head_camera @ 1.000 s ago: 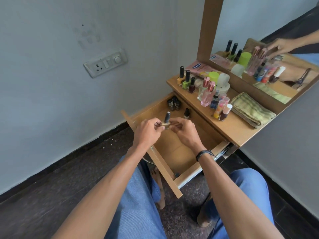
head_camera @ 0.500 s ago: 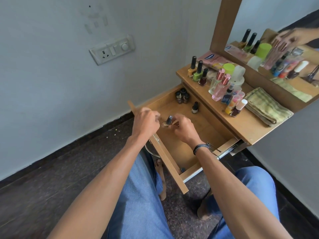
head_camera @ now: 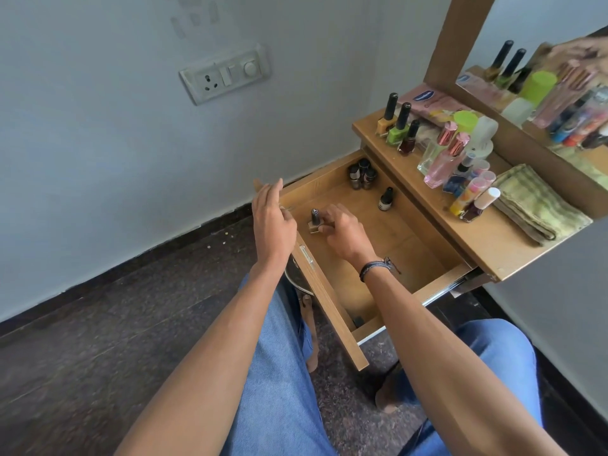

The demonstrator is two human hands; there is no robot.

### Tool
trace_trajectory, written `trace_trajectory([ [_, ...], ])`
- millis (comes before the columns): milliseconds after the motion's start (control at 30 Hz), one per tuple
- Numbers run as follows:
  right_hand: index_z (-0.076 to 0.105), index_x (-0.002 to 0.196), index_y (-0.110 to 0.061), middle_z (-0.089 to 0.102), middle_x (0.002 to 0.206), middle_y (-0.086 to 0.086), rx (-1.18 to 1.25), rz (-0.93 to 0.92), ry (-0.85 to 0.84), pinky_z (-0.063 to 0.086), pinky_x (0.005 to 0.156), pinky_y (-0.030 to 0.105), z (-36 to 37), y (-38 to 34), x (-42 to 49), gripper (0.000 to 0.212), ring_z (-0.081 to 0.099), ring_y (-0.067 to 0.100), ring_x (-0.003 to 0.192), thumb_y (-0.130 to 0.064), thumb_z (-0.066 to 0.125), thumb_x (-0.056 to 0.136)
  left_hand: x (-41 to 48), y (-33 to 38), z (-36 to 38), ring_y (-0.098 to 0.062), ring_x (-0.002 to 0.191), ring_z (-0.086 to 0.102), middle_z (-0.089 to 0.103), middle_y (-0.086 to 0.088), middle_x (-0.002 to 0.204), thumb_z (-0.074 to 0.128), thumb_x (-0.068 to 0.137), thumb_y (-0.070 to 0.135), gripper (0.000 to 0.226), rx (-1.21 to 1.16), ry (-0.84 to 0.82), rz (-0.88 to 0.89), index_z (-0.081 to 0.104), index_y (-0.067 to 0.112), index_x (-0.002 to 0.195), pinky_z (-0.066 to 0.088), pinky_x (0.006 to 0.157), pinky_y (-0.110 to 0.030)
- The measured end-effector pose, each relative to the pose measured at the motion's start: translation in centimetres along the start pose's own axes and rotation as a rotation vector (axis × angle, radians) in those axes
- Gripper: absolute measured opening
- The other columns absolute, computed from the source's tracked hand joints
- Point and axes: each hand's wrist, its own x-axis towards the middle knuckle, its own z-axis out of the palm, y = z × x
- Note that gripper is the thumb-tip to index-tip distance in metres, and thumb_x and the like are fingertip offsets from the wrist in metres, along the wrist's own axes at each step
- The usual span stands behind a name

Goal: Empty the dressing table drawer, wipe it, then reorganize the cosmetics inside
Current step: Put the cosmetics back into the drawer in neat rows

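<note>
The drawer (head_camera: 388, 245) stands pulled out, and the right hand (head_camera: 345, 233) reaches in, its fingertips on a small bottle (head_camera: 315, 221) standing upright near the front-left corner. The left hand (head_camera: 273, 222) hovers with fingers loose over the drawer's front edge, at nine o'clock from the bottle. At one o'clock from the bottle a cluster of dark bottles (head_camera: 361, 174) fills the far-left corner, with one lone bottle (head_camera: 385, 199) near it.

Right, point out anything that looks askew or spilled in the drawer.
Nothing spilled. The bottles at the back corner and the lone one stand upright. Only the bottle at the right hand leans slightly, apparently mid-placement.
</note>
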Motion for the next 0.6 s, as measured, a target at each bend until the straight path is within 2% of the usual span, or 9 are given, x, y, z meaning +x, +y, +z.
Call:
trace_trajectory([
  [233,0.068,0.118,-0.022,0.061,0.112,0.000,0.009,-0.027,0.021,0.048,0.086,0.037,1.1,0.0,0.6,0.030,0.057,0.021,0.103,-0.005,0.063,0.093,0.0,-0.1,0.0,-0.023,0.134,0.045,0.059,-0.005,0.139,0.051,0.088,-0.016,0.060,0.010,0.000,0.020,0.052,0.008,0.143,0.043,0.107,-0.030],
  [467,0.067,0.125,-0.022,0.063,0.114,0.002,-0.003,-0.034,0.021,0.052,0.091,0.045,1.6,0.2,0.7,0.036,0.058,0.024,0.105,-0.004,0.063,0.094,0.1,-0.2,0.2,-0.020,0.135,0.045,0.059,-0.004,0.139,0.054,0.088,-0.016,0.061,0.003,0.002,0.015,0.052,0.009,0.143,0.040,0.105,-0.024],
  [600,0.064,0.129,-0.022,0.065,0.119,0.004,0.037,-0.010,0.036,0.054,0.093,0.047,1.9,0.1,0.7,0.041,0.061,0.026,0.109,-0.003,0.065,0.092,0.1,-0.3,0.2,-0.019,0.133,0.046,0.060,-0.003,0.136,0.054,0.088,-0.015,0.060,0.011,0.008,0.008,0.053,0.010,0.142,0.034,0.100,-0.008],
])
